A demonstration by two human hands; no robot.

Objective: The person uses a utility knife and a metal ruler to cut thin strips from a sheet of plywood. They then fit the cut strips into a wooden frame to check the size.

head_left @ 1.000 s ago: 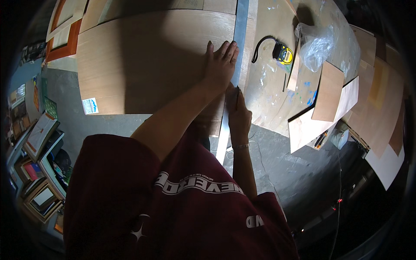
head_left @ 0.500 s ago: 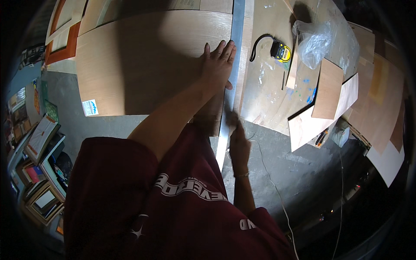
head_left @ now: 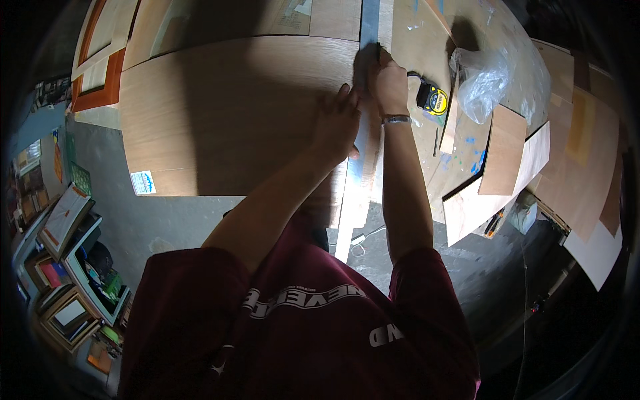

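A long metal straightedge (head_left: 369,30) lies front to back along the right part of a thin plywood sheet (head_left: 260,113). My left hand (head_left: 337,127) lies with its fingers stretched out, pressing on the sheet and the straightedge's left edge. Farther up, my right hand (head_left: 390,83) is closed at the straightedge's right side. A slim dark tool (head_left: 379,51) shows just above its fingers; most of it is hidden in the grip, so its kind is unclear. The near end of the straightedge juts past the sheet toward my body.
Right of my right hand, a yellow and black tape measure (head_left: 435,100) lies on the paint-marked worktable (head_left: 417,43). Beyond it are a clear plastic bag (head_left: 483,83) and plywood offcuts (head_left: 503,153). Orange-brown frames (head_left: 97,87) stand at the far left. A white cord (head_left: 360,240) runs below the table.
My right hand has moved from the near end of the straightedge far up along it, past my left hand. My left hand stays pressed down, and the view has shifted slightly.
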